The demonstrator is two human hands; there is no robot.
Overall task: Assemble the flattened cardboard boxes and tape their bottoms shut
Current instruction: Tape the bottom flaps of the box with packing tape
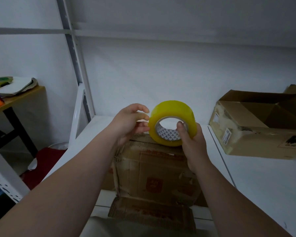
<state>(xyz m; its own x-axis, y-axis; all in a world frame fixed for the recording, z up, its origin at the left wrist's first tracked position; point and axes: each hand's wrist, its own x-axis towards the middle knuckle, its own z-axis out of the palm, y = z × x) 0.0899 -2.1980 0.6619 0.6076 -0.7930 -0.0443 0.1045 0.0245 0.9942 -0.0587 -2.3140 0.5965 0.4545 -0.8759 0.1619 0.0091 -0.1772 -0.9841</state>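
1. Right hand (pixel 192 142): its grip is closed around the tape roll (pixel 171 110), with the thumb (pixel 181 129) hooked through the cardboard core and the remaining fingers wrapped behind the outer yellow band.
2. Left hand (pixel 128 124): the fingers are curled and slightly spread, and the fingertips (pixel 143 117) meet the roll's left rim. Whether this grip pinches a tape end cannot be told.
3. Tape roll: held on edge between the two hands, with the core opening facing the camera. It sits to the left of the right palm and to the right of the left fingertips.
4. Cardboard box (pixel 154 171): lies on the white counter (pixel 263 177), directly below the roll and between the forearms. One flap overhangs the near edge.
5. Second box (pixel 256 134): stands open on the counter, well apart to the right.
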